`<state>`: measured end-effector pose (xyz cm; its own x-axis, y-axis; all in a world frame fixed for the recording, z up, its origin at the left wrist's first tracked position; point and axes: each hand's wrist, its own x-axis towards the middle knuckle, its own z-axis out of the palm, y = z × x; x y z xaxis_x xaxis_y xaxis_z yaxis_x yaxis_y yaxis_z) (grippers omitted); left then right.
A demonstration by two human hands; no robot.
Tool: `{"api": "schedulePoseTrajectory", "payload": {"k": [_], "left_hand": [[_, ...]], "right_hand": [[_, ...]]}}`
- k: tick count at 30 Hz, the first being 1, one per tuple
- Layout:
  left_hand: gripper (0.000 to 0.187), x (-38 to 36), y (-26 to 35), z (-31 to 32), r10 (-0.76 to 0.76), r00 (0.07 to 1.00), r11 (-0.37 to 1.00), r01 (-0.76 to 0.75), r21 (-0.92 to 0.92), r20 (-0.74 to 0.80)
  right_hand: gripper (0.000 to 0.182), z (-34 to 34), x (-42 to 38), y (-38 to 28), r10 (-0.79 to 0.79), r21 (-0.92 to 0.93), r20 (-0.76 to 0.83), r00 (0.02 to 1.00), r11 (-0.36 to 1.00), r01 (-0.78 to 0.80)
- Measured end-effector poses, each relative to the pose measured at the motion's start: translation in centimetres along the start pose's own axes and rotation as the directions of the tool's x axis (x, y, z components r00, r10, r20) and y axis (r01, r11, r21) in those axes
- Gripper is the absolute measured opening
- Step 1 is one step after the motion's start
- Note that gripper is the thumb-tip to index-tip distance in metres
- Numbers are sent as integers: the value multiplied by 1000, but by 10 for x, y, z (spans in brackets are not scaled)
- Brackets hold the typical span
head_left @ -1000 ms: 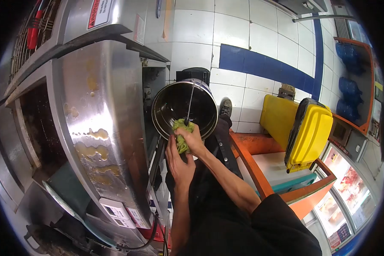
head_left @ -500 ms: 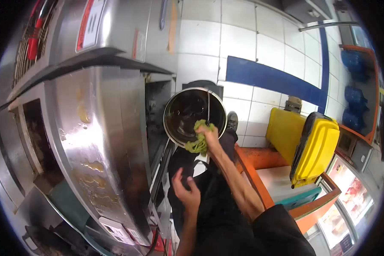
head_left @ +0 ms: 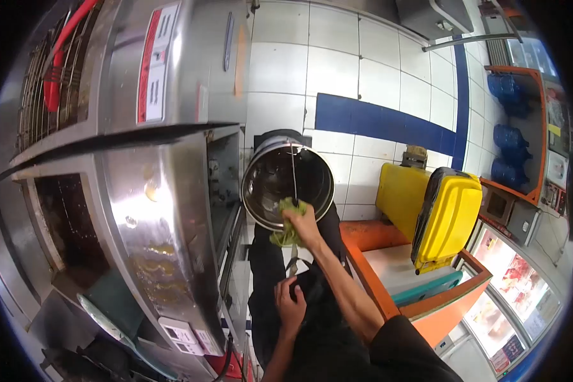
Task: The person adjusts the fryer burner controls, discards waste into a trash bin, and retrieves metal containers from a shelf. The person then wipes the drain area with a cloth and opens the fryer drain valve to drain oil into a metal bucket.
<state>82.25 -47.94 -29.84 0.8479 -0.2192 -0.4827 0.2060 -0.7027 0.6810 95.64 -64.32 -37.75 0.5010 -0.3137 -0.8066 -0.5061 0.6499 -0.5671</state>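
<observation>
Green cloth (head_left: 284, 237) bunched in your closed right hand (head_left: 304, 224), seemingly round handle (head_left: 293, 170) of metal pot (head_left: 316, 176); your left hand (head_left: 291, 309) half-open, apparently empty. Slack cloth could slip, tipping pot.

The round metal bucket (head_left: 254, 191), dark and glossy inside, showed its open mouth, crossed by a thin handle (head_left: 293, 169); the green cloth (head_left: 280, 237), crumpled, overlapped the near rim.

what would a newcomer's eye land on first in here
Probably the bright yellow bin, right of centre. Then the metal bucket in the middle, where the right hand grips a green cloth over its near rim. On the left, brownish drips mark a shiny steel surface.
</observation>
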Motion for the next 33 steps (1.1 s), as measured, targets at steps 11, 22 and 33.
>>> {"api": "schedulePoseTrajectory", "payload": {"k": [11,22,33], "left_hand": [[18,-20,-8,10,-118,972,993,109,52,203],[18,-17,-19,5,-248,950,967,255,-16,191],[17,-24,-39,3,-279,946,957,289,-38,168]], "right_hand": [[15,-14,-14,8,104,-54,-37,994,993,-106],[14,-9,5,36,202,-81,-97,975,974,-210],[14,12,43,48,88,-158,-59,994,983,-96]]}}
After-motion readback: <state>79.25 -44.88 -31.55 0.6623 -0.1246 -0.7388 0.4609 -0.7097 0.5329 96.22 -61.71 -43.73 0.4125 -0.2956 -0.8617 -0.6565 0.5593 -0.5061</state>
